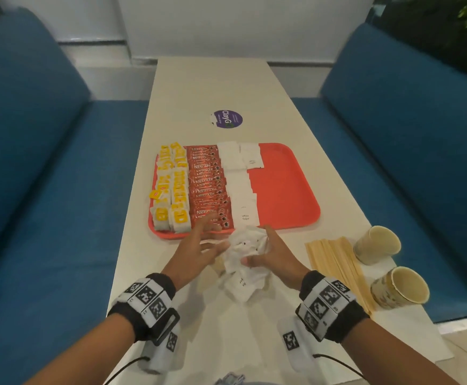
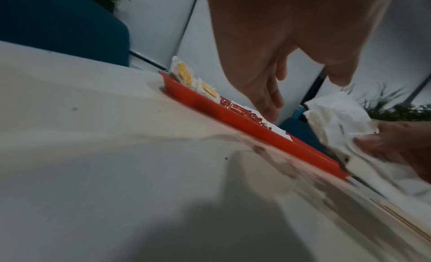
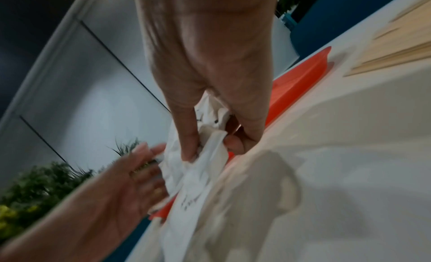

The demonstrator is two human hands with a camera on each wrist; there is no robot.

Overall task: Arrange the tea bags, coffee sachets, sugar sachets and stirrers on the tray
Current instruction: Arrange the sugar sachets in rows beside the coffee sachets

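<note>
Just short of the tray's (image 1: 288,190) near edge, the right hand (image 1: 275,252) clutches a crumpled bunch of white sugar sachets (image 1: 245,248), thumb and fingers curled round the paper, with more sachets trailing down onto the table (image 1: 226,84). The left hand (image 1: 199,245) is beside the bunch with its fingers spread and straight, gripping nothing; the fingertips reach over the tray's near edge.

On the tray, yellow tea bags (image 1: 171,187) fill the left edge in two columns, red coffee sachets (image 1: 208,184) run in a column just beside them, and flat sugar packets (image 1: 239,179) lie next, toward the middle. The tray's right half is bare red.

Toward the table's right edge, a fan of wooden stirrers (image 1: 338,269) lies flat, well off the tray. Two paper cups (image 1: 377,244) lie tipped on their sides against the stirrers near that edge. A round purple sticker (image 1: 226,120) sits beyond the tray's far edge. Blue benches (image 1: 32,134) flank the table.
</note>
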